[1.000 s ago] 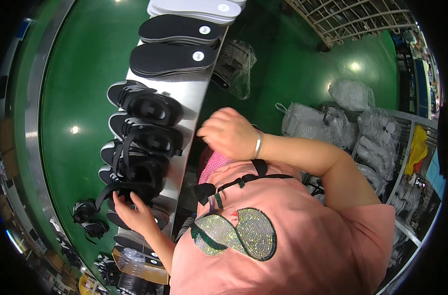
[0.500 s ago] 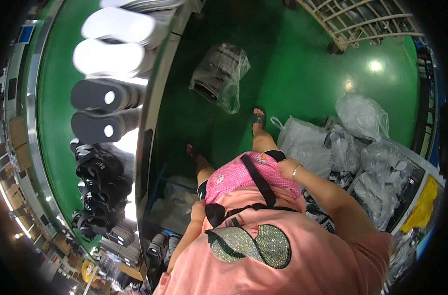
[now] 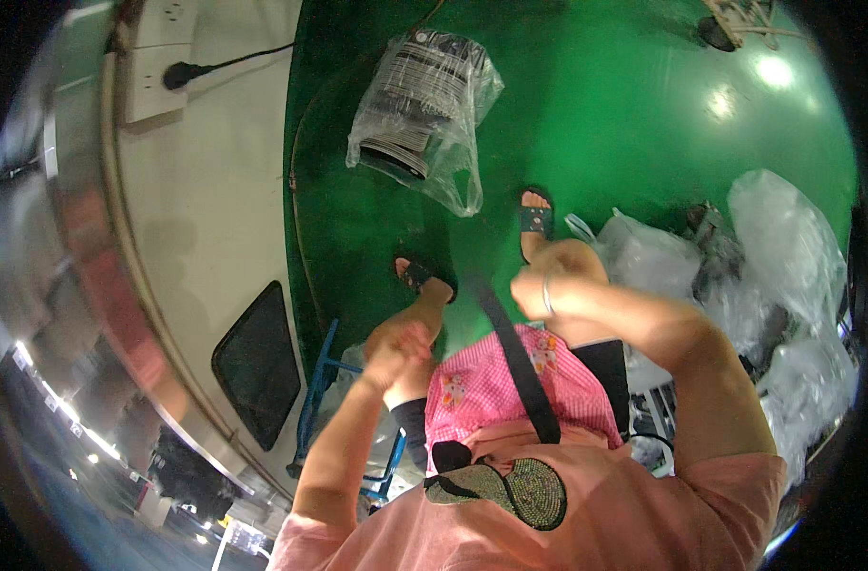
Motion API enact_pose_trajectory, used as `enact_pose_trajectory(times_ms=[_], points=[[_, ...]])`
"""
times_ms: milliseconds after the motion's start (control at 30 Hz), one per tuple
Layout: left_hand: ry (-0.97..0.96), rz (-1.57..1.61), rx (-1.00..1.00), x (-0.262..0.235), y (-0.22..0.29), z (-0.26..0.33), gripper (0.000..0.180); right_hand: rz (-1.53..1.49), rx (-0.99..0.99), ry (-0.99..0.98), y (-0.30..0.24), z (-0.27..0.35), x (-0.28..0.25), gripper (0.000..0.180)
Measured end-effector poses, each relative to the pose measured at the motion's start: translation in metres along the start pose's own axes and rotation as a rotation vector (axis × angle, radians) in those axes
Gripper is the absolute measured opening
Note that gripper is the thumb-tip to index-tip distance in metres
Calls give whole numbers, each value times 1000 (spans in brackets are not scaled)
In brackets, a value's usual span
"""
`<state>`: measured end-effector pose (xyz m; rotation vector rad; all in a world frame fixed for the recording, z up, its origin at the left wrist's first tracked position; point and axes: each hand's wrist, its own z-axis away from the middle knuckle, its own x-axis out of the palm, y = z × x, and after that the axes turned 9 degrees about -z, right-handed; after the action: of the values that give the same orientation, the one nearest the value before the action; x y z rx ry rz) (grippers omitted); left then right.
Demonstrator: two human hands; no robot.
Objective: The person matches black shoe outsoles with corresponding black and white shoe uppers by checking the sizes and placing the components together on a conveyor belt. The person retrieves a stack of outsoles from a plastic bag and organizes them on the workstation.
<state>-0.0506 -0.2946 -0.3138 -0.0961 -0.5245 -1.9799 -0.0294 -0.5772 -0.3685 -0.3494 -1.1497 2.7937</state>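
**Grip.** Left hand [image 3: 396,344]: fingers curled in, raised in front of the body, left of the black strap [image 3: 518,366]. It is blurred, so whether it is clenched on something or empty cannot be told. Right hand [image 3: 551,278]: also curled, just beside the strap's upper end, with a thin bangle [image 3: 545,296] on the wrist. Whether it actually touches or pinches the strap cannot be told either.

**Thing in hand.** The black strap is a flat band running slantwise between the two hands. It goes down across a pink checked apron [image 3: 491,392] to the chest.

**Handling, as a judgement.** The strap looks limp and narrow. It would go best held flat between thumb and fingers, with both hands close to the body and the band untwisted.

**Around the strap.**
- Beyond its upper end: two sandalled feet [image 3: 536,219] on the green floor [image 3: 643,105].
- Farther off the same way: a clear plastic bag of dark flat goods [image 3: 420,105], lying on the floor.
- To its right: a heap of filled clear bags [image 3: 748,257], near the right elbow.
- To its left, under the left forearm: a blue metal frame [image 3: 312,400].
- Beyond the frame: a cream panel [image 3: 206,209] with a dark window [image 3: 258,366], and a wall socket with a plugged cable [image 3: 177,74].

**In the way.** The heap of bags crowds the right arm, and the blue frame sits close under the left.
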Motion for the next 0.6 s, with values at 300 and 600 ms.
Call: enact_pose_trajectory(times_ms=[300, 600], points=[[536, 0, 93, -102, 46, -216, 49, 140, 28, 252, 63, -197, -127, 19], [821, 164, 252, -138, 100, -304, 74, 39, 130, 578, 121, -289, -201, 28]])
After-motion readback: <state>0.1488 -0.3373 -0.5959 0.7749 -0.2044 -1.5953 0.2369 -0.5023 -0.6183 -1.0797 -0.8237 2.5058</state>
